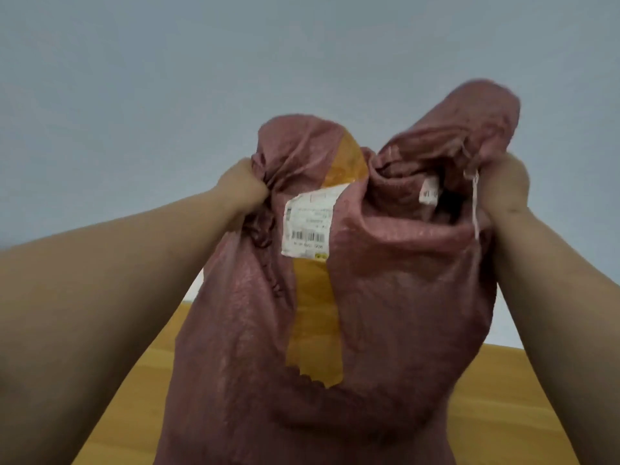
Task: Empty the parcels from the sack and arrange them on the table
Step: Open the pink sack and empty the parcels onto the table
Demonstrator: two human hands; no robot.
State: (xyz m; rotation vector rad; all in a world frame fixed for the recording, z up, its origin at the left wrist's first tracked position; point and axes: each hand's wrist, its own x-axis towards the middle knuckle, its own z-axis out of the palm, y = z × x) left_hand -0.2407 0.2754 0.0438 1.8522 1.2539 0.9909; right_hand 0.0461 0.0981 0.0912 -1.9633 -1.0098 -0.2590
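Two bare forearms reach up from the lower corners of the head view, and they lie closest to the lens. The left hand (243,187) is clenched on a bunched fold of the sack (385,297) at its upper left corner, the fabric gathered into tight creases at the fist. The right hand (503,193) grips the sack's upper right corner in the same way, with a pale drawstring or tag (475,203) dangling just beside it. The two hands are well apart, holding the sack raised and spread between them in front of the grey-blue wall (167,78). The sack is a dull pink woven bag, hanging down towards the bottom edge of the view. A yellow parcel (317,317) shows in a long gap between folds of the sack, running from near the top down past the middle. A white shipping label (307,226) with a barcode sits on that parcel, partly overlapped by the fabric. A second small white label (429,193) peeps from a dark fold near the right hand. Below and behind the sack lies the wooden table (503,397), visible on both sides.
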